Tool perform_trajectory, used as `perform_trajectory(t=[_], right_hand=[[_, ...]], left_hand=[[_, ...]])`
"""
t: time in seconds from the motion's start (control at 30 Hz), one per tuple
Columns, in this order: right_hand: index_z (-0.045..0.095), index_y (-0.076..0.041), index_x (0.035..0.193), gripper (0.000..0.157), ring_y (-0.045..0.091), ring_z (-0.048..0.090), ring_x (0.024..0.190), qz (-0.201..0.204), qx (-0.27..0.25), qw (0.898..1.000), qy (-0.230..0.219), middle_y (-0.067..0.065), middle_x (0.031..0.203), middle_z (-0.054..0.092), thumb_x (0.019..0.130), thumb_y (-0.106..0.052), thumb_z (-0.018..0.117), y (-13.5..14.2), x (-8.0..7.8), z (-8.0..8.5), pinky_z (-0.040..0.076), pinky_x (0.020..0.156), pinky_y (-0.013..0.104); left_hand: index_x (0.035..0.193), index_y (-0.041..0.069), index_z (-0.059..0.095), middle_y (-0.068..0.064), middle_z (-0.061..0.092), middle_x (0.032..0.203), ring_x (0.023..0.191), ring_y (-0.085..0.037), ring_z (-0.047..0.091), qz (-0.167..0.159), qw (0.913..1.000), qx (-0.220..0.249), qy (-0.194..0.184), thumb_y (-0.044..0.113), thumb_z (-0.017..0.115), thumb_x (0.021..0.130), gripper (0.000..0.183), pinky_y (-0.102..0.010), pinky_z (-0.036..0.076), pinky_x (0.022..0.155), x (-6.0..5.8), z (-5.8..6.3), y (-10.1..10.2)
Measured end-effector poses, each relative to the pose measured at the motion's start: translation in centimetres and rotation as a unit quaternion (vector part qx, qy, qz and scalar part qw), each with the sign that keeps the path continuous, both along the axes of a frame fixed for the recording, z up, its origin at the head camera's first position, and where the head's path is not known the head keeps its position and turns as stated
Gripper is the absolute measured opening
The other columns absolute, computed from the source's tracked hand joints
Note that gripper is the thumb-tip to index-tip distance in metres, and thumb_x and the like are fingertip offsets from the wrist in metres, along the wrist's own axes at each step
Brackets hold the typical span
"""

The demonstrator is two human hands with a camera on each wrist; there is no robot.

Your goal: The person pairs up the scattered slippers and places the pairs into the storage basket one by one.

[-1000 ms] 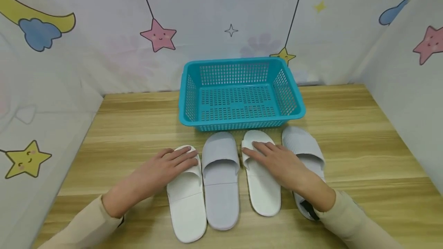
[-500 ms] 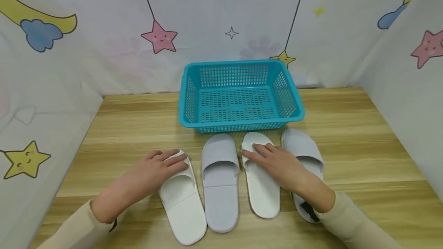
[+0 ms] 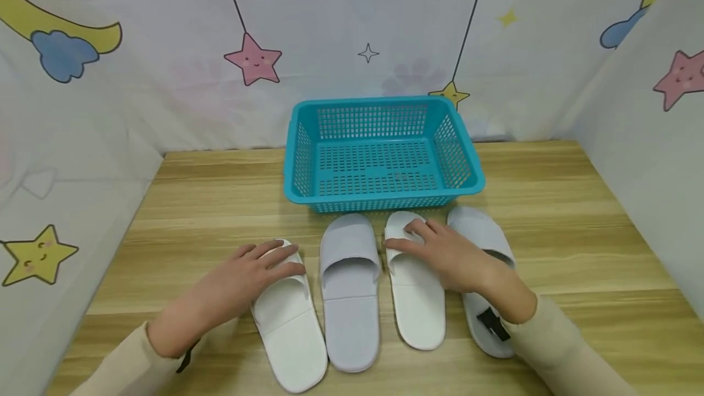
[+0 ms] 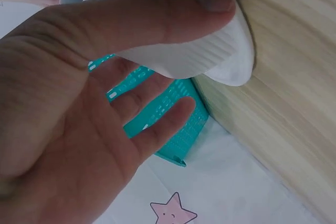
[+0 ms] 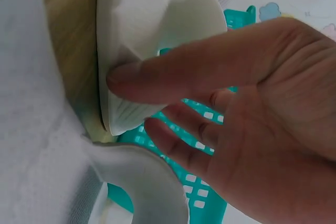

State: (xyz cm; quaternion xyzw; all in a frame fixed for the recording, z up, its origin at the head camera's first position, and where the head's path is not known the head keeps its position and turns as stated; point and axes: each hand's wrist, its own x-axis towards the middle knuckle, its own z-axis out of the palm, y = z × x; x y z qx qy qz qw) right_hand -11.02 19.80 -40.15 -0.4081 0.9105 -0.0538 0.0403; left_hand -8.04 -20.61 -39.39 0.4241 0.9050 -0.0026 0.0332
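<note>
Two white slippers and two light grey ones lie in a row, toes away from me. My left hand (image 3: 244,280) rests over the strap of the leftmost white slipper (image 3: 294,347), fingers loosely extended across its toe. In the left wrist view its thumb (image 4: 218,6) lies along the ribbed strap. Beside that slipper is a grey slipper (image 3: 352,322). My right hand (image 3: 451,255) is over the other white slipper (image 3: 420,316), its fingers relaxed and slightly bent; its thumb (image 5: 128,77) touches the strap's side. The right forearm partly covers the far-right grey slipper (image 3: 478,231).
A turquoise mesh basket (image 3: 385,197) with nothing in it stands just behind the slippers, near the back cloth. White printed cloth (image 3: 330,29) walls the wooden table (image 3: 209,200) at the back and both sides. A black strip (image 3: 493,324) shows by the right sleeve.
The left white slipper's toe has swung left with my left hand, opening a gap from the grey slipper. My right fingers have bent and lifted a little; the other slippers look unmoved.
</note>
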Motion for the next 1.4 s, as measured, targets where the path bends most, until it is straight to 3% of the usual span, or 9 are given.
perform_trajectory(t=[0.2, 0.33, 0.57, 0.7, 0.9, 1.07, 1.2, 1.4], right_hand=[[0.05, -0.023, 0.159, 0.113, 0.032, 0.049, 0.114, 0.013, -0.019, 0.998, -0.057, 0.012, 0.134, 0.052, 0.062, 0.036, 0.061, 0.7, -0.7, 0.5, 0.052, 0.092, 0.048], [0.051, -0.022, 0.159, 0.114, 0.027, 0.047, 0.108, 0.012, -0.031, 0.997, -0.066, 0.009, 0.13, 0.052, 0.062, 0.037, 0.06, 0.7, -0.7, 0.3, 0.049, 0.09, 0.044], [0.05, -0.023, 0.16, 0.112, 0.027, 0.047, 0.109, -0.001, -0.024, 0.998, -0.058, 0.008, 0.128, 0.052, 0.065, 0.036, 0.062, 0.7, -0.1, 0.3, 0.049, 0.095, 0.049], [0.048, -0.025, 0.161, 0.114, 0.028, 0.047, 0.112, -0.008, -0.025, 0.998, -0.065, 0.007, 0.129, 0.052, 0.065, 0.036, 0.062, 0.6, 0.1, 0.3, 0.048, 0.098, 0.052], [0.047, -0.025, 0.161, 0.115, 0.03, 0.048, 0.114, -0.008, -0.016, 0.998, -0.054, 0.008, 0.133, 0.052, 0.065, 0.035, 0.066, 0.4, 0.2, 0.3, 0.047, 0.102, 0.055], [0.047, -0.027, 0.162, 0.115, 0.033, 0.049, 0.117, -0.009, -0.004, 0.999, -0.044, 0.011, 0.137, 0.052, 0.066, 0.032, 0.068, 0.4, 0.2, 0.2, 0.048, 0.103, 0.057], [0.046, -0.028, 0.163, 0.115, 0.035, 0.049, 0.12, -0.012, -0.004, 0.999, -0.048, 0.013, 0.14, 0.052, 0.067, 0.032, 0.068, 0.3, 0.3, 0.1, 0.047, 0.104, 0.059], [0.044, -0.029, 0.164, 0.117, 0.036, 0.049, 0.124, -0.016, 0.0, 0.998, -0.058, 0.014, 0.143, 0.05, 0.067, 0.033, 0.067, 0.1, 0.3, 0.1, 0.046, 0.106, 0.061]], left_hand=[[0.143, 0.025, 0.059, -0.014, 0.055, 0.156, 0.146, -0.045, 0.048, 0.006, 0.9992, 0.0, -0.04, -0.025, 0.081, 0.072, 0.089, -0.069, 0.05, 0.103, -0.3, 0.7, -0.3], [0.145, 0.024, 0.057, -0.014, 0.052, 0.16, 0.149, -0.045, 0.045, 0.022, 0.998, -0.008, -0.059, -0.027, 0.08, 0.073, 0.091, -0.068, 0.049, 0.104, 0.1, 0.7, -0.7], [0.154, 0.016, 0.055, -0.012, 0.046, 0.166, 0.153, -0.042, 0.041, 0.008, 0.9999, -0.002, -0.012, -0.029, 0.073, 0.075, 0.092, -0.061, 0.05, 0.107, 1.1, 0.0, -1.0], [0.157, 0.016, 0.054, -0.011, 0.044, 0.168, 0.154, -0.042, 0.039, 0.014, 0.9999, 0.009, 0.004, -0.028, 0.071, 0.077, 0.093, -0.06, 0.049, 0.108, 1.4, -0.5, -0.9], [0.159, 0.02, 0.049, -0.011, 0.042, 0.168, 0.152, -0.044, 0.041, 0.02, 0.9996, 0.014, 0.015, -0.029, 0.076, 0.065, 0.109, -0.062, 0.049, 0.105, 1.6, -1.0, -0.9], [0.15, 0.023, 0.052, -0.012, 0.045, 0.164, 0.151, -0.045, 0.04, 0.027, 0.9984, 0.033, -0.038, -0.031, 0.075, 0.059, 0.108, -0.067, 0.046, 0.108, 1.4, -0.8, -1.0], [0.147, 0.024, 0.053, -0.011, 0.047, 0.162, 0.152, -0.046, 0.039, 0.034, 0.9951, 0.04, -0.084, -0.031, 0.072, 0.06, 0.104, -0.071, 0.043, 0.109, 0.9, -0.3, -1.2], [0.145, 0.026, 0.053, -0.011, 0.048, 0.161, 0.153, -0.047, 0.036, 0.048, 0.9914, 0.033, -0.117, -0.024, 0.08, 0.06, 0.103, -0.073, 0.041, 0.111, 0.9, 0.3, -1.6]])
